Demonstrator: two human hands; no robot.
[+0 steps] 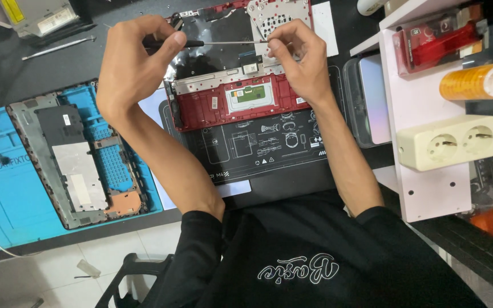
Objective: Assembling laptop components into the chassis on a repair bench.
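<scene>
Left hand [135,60] pinches the screwdriver [201,43] handle; right hand [300,57] pinches its tip against the red laptop chassis [223,105]. Best keep the shaft steady and seated squarely.

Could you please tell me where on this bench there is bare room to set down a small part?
Bare room: the black mat between the red laptop shell and the person's chest, and the dark tabletop between the metal pry tool and the blue mat. Crowded: around both hands, left and right, on the screwdriver, and the white shelf with the socket.
</scene>
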